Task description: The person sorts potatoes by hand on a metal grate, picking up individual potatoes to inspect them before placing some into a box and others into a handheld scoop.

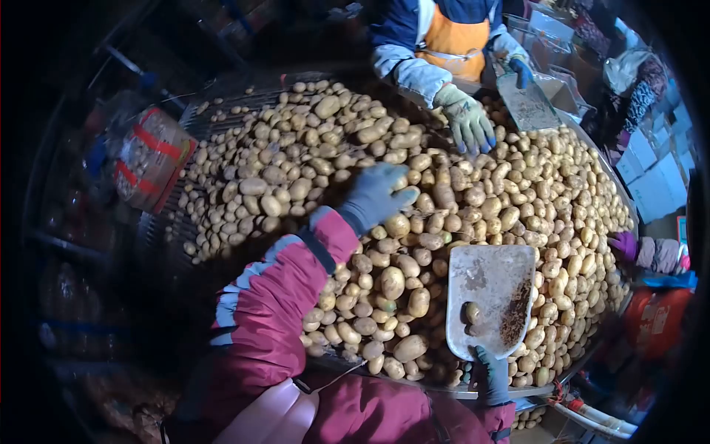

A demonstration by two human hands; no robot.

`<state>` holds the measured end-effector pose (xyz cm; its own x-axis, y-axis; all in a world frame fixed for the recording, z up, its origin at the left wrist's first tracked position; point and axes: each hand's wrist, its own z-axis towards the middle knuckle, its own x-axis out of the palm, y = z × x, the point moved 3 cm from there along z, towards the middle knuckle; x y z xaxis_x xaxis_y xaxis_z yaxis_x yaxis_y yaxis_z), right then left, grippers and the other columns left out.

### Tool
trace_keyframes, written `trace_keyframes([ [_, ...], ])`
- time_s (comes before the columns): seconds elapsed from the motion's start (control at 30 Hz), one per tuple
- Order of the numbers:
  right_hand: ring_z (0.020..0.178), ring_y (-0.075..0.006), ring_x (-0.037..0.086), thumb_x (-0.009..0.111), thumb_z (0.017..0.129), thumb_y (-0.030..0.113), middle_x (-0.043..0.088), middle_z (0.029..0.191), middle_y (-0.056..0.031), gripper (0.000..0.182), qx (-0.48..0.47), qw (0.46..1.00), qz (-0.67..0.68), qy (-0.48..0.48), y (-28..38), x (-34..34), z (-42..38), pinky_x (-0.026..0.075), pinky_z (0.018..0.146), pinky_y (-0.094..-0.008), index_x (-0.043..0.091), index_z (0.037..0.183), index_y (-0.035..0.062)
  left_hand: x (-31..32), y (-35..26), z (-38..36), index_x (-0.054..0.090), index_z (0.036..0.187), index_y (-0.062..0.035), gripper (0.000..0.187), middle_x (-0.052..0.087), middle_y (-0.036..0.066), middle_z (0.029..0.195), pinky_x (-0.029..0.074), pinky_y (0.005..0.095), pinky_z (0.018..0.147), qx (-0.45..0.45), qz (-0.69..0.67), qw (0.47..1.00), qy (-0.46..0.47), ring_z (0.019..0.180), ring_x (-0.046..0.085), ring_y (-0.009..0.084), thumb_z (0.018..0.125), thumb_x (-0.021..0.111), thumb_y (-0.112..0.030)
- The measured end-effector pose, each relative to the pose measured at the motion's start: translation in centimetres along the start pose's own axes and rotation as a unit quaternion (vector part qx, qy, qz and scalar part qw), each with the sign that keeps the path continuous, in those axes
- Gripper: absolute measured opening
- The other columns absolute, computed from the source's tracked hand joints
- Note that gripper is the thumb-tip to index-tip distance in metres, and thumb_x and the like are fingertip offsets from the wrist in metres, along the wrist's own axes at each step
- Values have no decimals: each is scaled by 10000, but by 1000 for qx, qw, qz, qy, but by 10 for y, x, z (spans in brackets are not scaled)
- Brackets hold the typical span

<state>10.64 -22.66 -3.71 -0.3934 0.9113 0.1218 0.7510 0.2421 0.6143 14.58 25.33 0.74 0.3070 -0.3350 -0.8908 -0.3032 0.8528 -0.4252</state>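
A large heap of potatoes (pixel 392 283) spreads over the sorting table around both hands. My left hand (pixel 376 196), in a grey-blue glove, reaches across the middle of the heap. Its fingers are apart and rest on or just over the potatoes, with no potato visibly held. At the near edge my right hand (pixel 492 376), in a dark glove, is closed round the handle of a whitish scoop (pixel 489 270). The scoop lies face up over the potatoes. In it are a small dark potato or two (pixel 472 314) and brown soil at the right side.
Across the heap a co-worker in an orange apron (pixel 457 44) has one gloved hand (pixel 466 122) on the potatoes and holds another scoop (pixel 526 103). A purple-gloved hand (pixel 625 246) is at the right edge. A filled bag with red bands (pixel 154 159) stands left; cardboard boxes (pixel 654 177) are right.
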Motion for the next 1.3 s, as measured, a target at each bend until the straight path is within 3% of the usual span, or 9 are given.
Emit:
trace_keyframes([
  [0.13, 461, -158, 566, 721, 909, 166, 642, 699, -63, 216, -35, 999, 40, -12, -28, -19, 27, 420, 387, -286, 669, 1025, -8, 1, -43, -60, 622, 1370, -120, 622, 582, 150, 1357, 404, 466, 1122, 108, 61, 992, -2, 1300, 500, 372, 890, 702, -507],
  [0.3, 444, -144, 537, 717, 914, 196, 644, 712, -54, 229, 6, 1000, 20, 3, -3, 0, 5, 395, 374, -277, 666, 1013, -4, -87, 10, -69, 635, 1335, -81, 519, 636, 154, 1304, 500, 438, 1028, -60, 91, 994, -21, 1179, 620, 341, 910, 723, -365],
  [0.43, 427, -152, 541, 691, 932, 216, 635, 681, -64, 238, -30, 999, 14, -19, -4, 1, 2, 404, 362, -280, 661, 1002, -9, -100, 97, -46, 561, 1438, -100, 612, 580, 163, 1435, 358, 451, 1176, -146, 195, 968, -66, 1397, 471, 336, 975, 567, -499],
  [0.57, 414, -180, 560, 685, 941, 251, 627, 645, -84, 278, -11, 1000, 24, 9, 8, 16, -9, 417, 357, -285, 656, 1010, -16, -89, 76, -31, 542, 1479, -168, 700, 533, 164, 1499, 214, 491, 1233, -264, 91, 949, 149, 1406, 441, 389, 936, 554, -610],
  [0.73, 409, -177, 545, 685, 947, 277, 615, 641, -82, 307, -22, 999, 3, 26, 20, 22, -11, 405, 352, -283, 649, 1046, -12, -45, 53, -103, 516, 1497, -141, 710, 456, 158, 1529, 433, 466, 1114, -169, 39, 984, 44, 1313, 527, 401, 908, 694, -496],
  [0.87, 404, -166, 522, 689, 940, 275, 607, 645, -76, 303, -34, 999, 16, 26, 14, 19, -5, 398, 351, -277, 648, 1050, -4, -78, 34, -127, 496, 1505, -134, 627, 560, 185, 1432, 463, 428, 1081, -174, -7, 976, 131, 1261, 587, 337, 964, 660, -404],
  [1.07, 487, -167, 583, 677, 945, 260, 649, 722, -85, 334, -10, 998, -32, 46, 9, 11, -4, 448, 366, -284, 653, 1135, -13, -111, 72, -135, 676, 1276, -25, 326, 713, 144, 1222, 517, 341, 992, -236, -241, 935, -107, 1096, 683, 227, 978, 643, -154],
  [1.17, 419, -155, 530, 700, 943, 240, 616, 654, -53, 233, 0, 1000, 9, 20, 12, 18, -15, 396, 365, -281, 667, 975, 12, -110, 36, -137, 697, 1223, -27, 314, 710, 162, 1154, 532, 368, 958, -164, 3, 985, -48, 1048, 689, 285, 939, 673, -160],
  [1.3, 454, -143, 548, 722, 928, 213, 621, 669, -47, 212, -70, 997, -2, 19, -1, 5, -10, 398, 381, -275, 668, 973, 13, -66, 43, -140, 716, 1172, -46, 318, 698, 173, 1156, 538, 413, 938, -134, -2, 991, -26, 1038, 677, 347, 907, 689, -220],
])
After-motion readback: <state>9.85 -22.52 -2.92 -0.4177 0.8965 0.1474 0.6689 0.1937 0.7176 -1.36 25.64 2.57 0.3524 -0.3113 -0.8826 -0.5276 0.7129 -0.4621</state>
